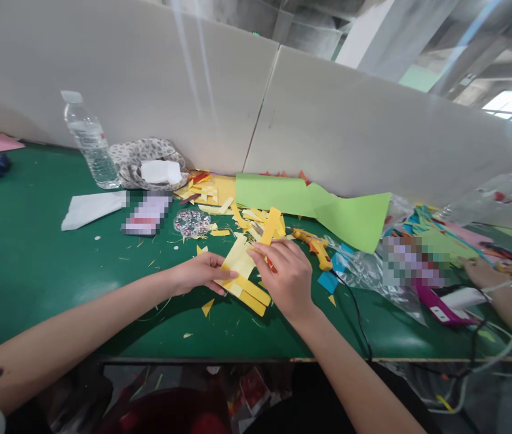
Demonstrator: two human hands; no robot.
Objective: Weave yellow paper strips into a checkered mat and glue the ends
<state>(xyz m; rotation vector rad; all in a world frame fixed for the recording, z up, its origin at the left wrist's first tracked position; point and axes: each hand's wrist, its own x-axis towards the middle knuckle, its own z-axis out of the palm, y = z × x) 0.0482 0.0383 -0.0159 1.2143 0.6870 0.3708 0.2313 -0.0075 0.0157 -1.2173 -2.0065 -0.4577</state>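
My left hand (199,274) pinches a folded yellow paper piece (255,295) between thumb and fingers, low over the green table. A pale yellow paper sheet (238,258) rises from that piece. With fingers curled together, my right hand (288,276) grips at the right edge of the pale sheet; its exact hold is partly hidden. A bright yellow paper strip (272,223) shows just beyond the right knuckles. Yellow paper scraps (251,218) lie behind both hands. Right of my right hand rests a yellow glue gun (317,247) with a black cord.
A water bottle (91,141), a spotted pouch (147,150), a blurred phone (147,212) and a roll of clear tape or sequins (191,223) stand left of the scraps. Green paper (274,194) leans behind. At right, another person's hand (484,277) is near cables and plastic bags.
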